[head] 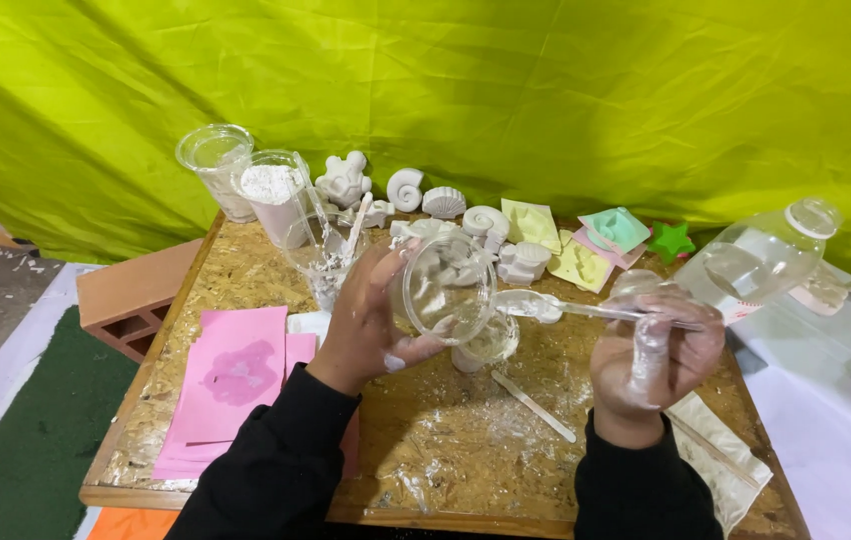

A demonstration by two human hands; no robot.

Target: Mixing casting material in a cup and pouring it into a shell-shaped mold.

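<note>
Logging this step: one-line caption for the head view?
Left hand tilts clear plastic cup; right hand holds clear plastic spoon at its mouth.

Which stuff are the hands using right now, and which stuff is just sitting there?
Using:
- left hand tipping clear cup
- right hand holding plastic spoon

Just sitting:
- white shell figures
- pink paper
- plastic bottle
- brick

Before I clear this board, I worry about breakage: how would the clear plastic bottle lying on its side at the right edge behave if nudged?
The clear plastic bottle lies on its side, so a nudge would probably roll it. It looks nearly empty, so likely light and easily shifted. It rests near the wooden board's right edge, so it might slide off; thin plastic should dent rather than shatter.
</note>
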